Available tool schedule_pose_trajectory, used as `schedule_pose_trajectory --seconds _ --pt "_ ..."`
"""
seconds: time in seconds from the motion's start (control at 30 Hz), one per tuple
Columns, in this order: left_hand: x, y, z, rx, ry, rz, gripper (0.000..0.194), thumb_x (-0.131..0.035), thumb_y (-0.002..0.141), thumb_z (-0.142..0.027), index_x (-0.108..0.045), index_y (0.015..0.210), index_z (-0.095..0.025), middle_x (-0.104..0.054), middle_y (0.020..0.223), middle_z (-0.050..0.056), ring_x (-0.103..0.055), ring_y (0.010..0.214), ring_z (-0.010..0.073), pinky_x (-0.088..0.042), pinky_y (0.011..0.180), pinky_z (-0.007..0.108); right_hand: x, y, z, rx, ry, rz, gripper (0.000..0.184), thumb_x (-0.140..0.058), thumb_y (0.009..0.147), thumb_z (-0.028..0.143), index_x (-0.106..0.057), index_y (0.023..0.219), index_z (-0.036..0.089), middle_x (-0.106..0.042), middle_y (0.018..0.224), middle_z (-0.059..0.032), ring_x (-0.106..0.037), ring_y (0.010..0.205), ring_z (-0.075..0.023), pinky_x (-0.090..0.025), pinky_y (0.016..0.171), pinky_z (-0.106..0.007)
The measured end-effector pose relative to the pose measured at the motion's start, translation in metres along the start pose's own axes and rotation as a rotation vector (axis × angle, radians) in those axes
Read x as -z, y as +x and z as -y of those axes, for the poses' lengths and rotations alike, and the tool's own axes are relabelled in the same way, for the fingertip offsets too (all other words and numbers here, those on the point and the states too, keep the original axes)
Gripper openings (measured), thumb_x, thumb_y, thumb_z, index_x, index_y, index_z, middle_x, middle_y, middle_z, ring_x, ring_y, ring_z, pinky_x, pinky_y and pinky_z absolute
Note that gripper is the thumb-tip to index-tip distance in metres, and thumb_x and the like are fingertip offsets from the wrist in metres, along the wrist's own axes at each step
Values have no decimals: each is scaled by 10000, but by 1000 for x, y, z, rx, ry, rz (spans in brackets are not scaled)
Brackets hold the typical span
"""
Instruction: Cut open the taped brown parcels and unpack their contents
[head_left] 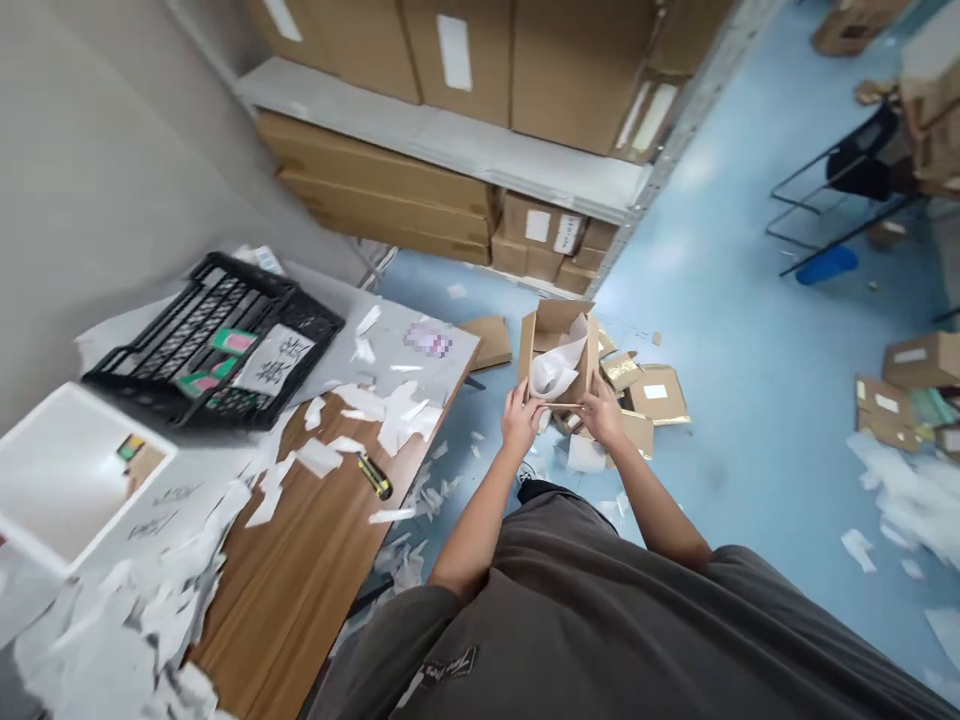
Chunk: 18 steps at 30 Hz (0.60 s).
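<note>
Left hand [520, 418] grasped the near-left corner of the open cardboard box [553, 338], right hand [602, 408] the near-right. Box was held above the floor [735, 480], just right of the wooden table's [300, 570] corner, not touching it. Looked light: thin board, loose white paper [559, 368] inside; couldn't see what, if anything, sat underneath. Walls seemed fairly stiff but likely to bow if squeezed mid-panel. Flaps stood open, probably floppy at the creases, so a poor hold. Corners were the better grip, ideally with fingers under the base. Paper looked soft, crushable, prone to slide out on a tilt. Yellow-and-black utility knife [375, 477] lay on the table, near its right edge.
</note>
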<state>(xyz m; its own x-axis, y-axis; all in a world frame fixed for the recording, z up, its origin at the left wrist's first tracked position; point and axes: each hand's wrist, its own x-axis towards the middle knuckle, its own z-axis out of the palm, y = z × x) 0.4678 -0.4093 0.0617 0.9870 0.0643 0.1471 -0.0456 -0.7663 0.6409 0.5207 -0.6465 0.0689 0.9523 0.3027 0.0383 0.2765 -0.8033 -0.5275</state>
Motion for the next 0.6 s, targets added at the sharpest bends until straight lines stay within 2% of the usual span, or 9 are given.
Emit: schedule_pose_trajectory --seconds 0.13,0.2,0.27,0.33,0.43,0.5,0.6 --pt "-52 44 -38 -127 -36 171 190 -671 1031 -299 -817 1148 -266 -469 1715 53 -480 1513 339 -439 1281 527 23 -18 -59 -191 17 -79 86 -768 880 231 -781 965 233 -287 1813 -67 -360 1619 -396 -404 1263 -579" --pt "-68 58 -47 -163 -40 246 293 -683 1007 -258 -780 1284 -256 -427 1743 72 -437 1556 344 -408 1306 530 27 -25 -82 -297 34 -87 238 -779 844 219 -787 1082 231 -318 1795 -102 -320 1637 -408 -391 1268 -597" --pt "-75 67 -48 -182 -35 296 486 -704 972 -226 -686 1457 -240 -397 1759 101 -389 1597 351 -385 1319 543 30 -28 -98 -379 50 -98 437 -788 813 224 -763 1249 223 -360 1765 -144 -303 1639 -421 -378 1272 -617" --pt "-73 71 -42 -171 -27 321 606 -706 952 -211 -607 1550 -229 -392 1760 117 -387 1604 351 -376 1323 541 31 -31 -106 -394 66 -116 535 -772 822 254 -728 1354 212 -422 1716 -172 -349 1611 -416 -379 1275 -607" --pt "-57 63 -26 -105 -8 317 626 -675 956 -204 -578 1574 -225 -418 1746 124 -443 1569 341 -387 1316 520 28 -29 -104 -308 90 -144 506 -690 896 320 -708 1389 211 -518 1624 -182 -450 1537 -385 -401 1266 -577" --pt "-40 51 -12 -39 11 289 646 -666 956 -205 -556 1592 -228 -446 1729 123 -465 1553 336 -394 1311 522 21 -20 -92 -222 106 -147 497 -645 927 345 -696 1403 212 -561 1574 -183 -493 1493 -377 -413 1255 -580" --pt "-10 27 11 68 47 209 649 -668 964 -223 -540 1600 -248 -466 1717 115 -483 1539 329 -403 1304 536 0 6 -63 -70 125 -104 506 -643 926 357 -684 1405 198 -598 1529 -188 -533 1444 -378 -431 1234 -595"
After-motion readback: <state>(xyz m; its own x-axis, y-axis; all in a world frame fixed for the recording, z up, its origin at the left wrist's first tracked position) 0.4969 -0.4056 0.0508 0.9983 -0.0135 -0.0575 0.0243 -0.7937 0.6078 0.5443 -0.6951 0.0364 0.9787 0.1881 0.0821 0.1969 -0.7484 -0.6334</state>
